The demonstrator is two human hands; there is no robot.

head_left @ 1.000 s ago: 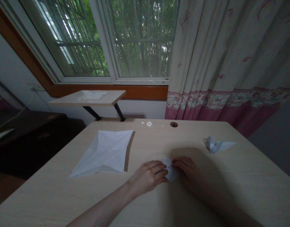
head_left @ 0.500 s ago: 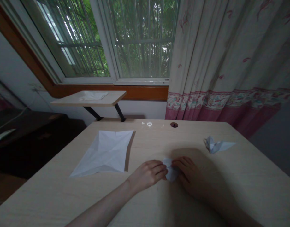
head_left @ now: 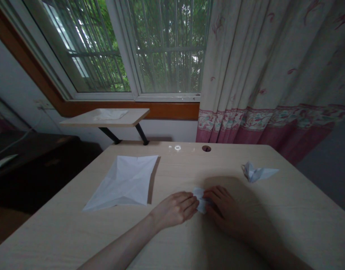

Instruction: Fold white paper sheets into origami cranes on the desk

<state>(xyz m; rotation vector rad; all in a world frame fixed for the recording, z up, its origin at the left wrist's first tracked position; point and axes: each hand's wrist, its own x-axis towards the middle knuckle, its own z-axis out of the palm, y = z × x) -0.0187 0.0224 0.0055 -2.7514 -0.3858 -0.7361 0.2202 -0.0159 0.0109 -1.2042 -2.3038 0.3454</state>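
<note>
A small folded white paper piece point(head_left: 201, 200) lies on the light wooden table point(head_left: 172, 240) near the front middle. My left hand point(head_left: 175, 210) presses its curled fingers on the paper's left side. My right hand point(head_left: 221, 208) rests on the paper's right side with fingertips pinching its edge. Most of the paper is hidden between the two hands.
A large creased white sheet point(head_left: 124, 182) lies flat to the left. A finished folded paper figure point(head_left: 256, 172) sits at the right. A cable hole point(head_left: 206, 148) is at the table's back edge. A small shelf point(head_left: 104, 117), window and curtain point(head_left: 273, 71) stand behind.
Both hands have closed in slightly over the small paper, covering more of it. Nothing else on the table has moved.
</note>
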